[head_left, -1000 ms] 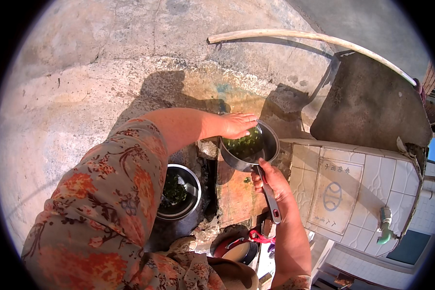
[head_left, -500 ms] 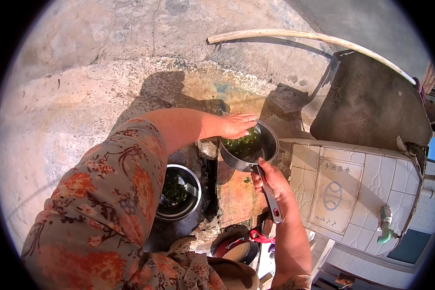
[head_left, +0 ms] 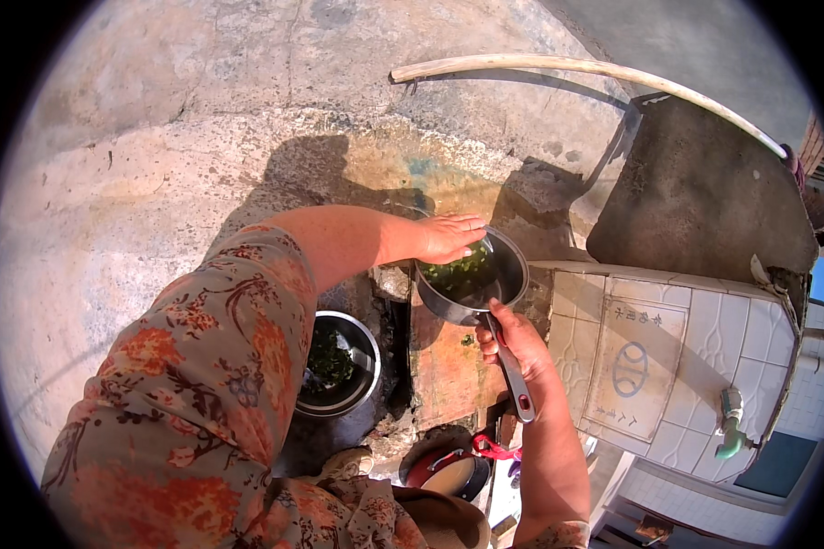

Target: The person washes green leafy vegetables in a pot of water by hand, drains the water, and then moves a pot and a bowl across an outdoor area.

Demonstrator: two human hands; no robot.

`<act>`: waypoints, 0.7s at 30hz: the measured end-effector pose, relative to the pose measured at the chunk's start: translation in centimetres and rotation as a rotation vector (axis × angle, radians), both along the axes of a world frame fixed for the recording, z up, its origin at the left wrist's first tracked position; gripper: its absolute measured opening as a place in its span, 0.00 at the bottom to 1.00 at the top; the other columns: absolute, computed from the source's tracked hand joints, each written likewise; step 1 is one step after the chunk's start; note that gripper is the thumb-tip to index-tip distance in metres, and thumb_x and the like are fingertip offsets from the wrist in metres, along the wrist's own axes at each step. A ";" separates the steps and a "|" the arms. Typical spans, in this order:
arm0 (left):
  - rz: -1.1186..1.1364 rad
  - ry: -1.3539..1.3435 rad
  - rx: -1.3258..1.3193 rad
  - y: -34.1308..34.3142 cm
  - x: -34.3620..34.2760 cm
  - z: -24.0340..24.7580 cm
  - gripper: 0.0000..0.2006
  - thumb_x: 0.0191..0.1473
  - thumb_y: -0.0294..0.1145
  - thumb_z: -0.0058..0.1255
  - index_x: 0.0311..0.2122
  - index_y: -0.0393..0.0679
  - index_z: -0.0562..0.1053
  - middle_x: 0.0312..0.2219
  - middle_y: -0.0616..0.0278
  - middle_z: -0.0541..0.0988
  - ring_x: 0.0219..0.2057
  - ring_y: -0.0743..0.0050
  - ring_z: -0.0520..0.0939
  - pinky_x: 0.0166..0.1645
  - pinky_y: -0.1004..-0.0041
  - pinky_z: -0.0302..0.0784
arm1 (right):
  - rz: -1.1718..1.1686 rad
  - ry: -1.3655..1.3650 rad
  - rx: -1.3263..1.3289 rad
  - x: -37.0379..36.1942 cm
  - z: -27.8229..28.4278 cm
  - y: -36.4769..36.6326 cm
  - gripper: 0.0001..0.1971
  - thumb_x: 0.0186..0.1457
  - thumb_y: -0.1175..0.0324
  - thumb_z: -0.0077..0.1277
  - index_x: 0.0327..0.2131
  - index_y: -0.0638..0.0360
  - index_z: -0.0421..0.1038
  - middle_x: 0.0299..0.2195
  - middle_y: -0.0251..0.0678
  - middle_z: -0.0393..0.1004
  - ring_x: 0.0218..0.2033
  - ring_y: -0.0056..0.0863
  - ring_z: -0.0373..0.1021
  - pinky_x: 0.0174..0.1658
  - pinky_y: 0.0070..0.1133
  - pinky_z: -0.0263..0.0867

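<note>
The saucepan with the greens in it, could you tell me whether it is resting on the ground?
No: the saucepan is held up by its handle in the right hand, above the ground, with the left hand laid over its rim.

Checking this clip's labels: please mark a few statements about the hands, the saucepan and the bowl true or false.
1. The right hand grips the saucepan by its handle. True.
2. The left hand rests in the steel bowl. False: it lies flat over the saucepan's rim, on the greens.
3. The saucepan is empty. False: it holds green leaves.
4. The steel bowl on the ground holds greens. True.
5. A tap sticks out of the tiled wall at the right. True.
</note>
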State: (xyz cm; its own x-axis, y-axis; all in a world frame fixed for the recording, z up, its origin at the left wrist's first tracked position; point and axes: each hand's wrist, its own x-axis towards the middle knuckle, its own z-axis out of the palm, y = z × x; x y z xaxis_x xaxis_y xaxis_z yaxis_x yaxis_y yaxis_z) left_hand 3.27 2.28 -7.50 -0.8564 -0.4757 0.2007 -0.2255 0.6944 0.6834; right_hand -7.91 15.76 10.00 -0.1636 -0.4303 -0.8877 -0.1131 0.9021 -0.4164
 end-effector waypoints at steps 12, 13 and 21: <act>-0.001 0.024 -0.015 0.2 -0.3 -0.6 0.25 0.54 0.40 0.35 0.55 0.40 0.54 0.57 0.53 0.49 0.59 0.61 0.47 0.60 0.68 0.43 | -0.013 0.007 0.003 0.1 0.0 0.1 0.19 0.55 0.50 0.38 0.21 0.55 0.59 0.14 0.28 0.60 0.12 0.16 0.53 0.17 0.18 0.52; -0.001 0.025 -0.017 0.2 -0.3 -0.7 0.25 0.54 0.40 0.35 0.55 0.40 0.54 0.57 0.53 0.49 0.59 0.61 0.47 0.60 0.68 0.43 | -0.017 -0.004 0.000 0.0 0.0 0.1 0.19 0.55 0.50 0.38 0.22 0.55 0.59 0.14 0.28 0.60 0.12 0.16 0.53 0.17 0.18 0.52; -0.010 0.007 -0.005 0.2 -0.2 -0.4 0.25 0.54 0.39 0.34 0.55 0.40 0.53 0.57 0.53 0.49 0.59 0.61 0.47 0.60 0.68 0.43 | -0.026 -0.006 -0.002 0.2 -0.1 0.2 0.20 0.54 0.50 0.38 0.21 0.56 0.59 0.14 0.28 0.59 0.12 0.17 0.54 0.17 0.18 0.53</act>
State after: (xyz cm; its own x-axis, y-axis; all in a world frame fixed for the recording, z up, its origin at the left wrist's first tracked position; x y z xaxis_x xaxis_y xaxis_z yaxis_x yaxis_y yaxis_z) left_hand 3.07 2.52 -7.94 -0.8599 -0.4658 0.2088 -0.2136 0.6998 0.6817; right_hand -7.73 15.92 9.95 -0.1692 -0.4277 -0.8880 -0.0870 0.9039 -0.4188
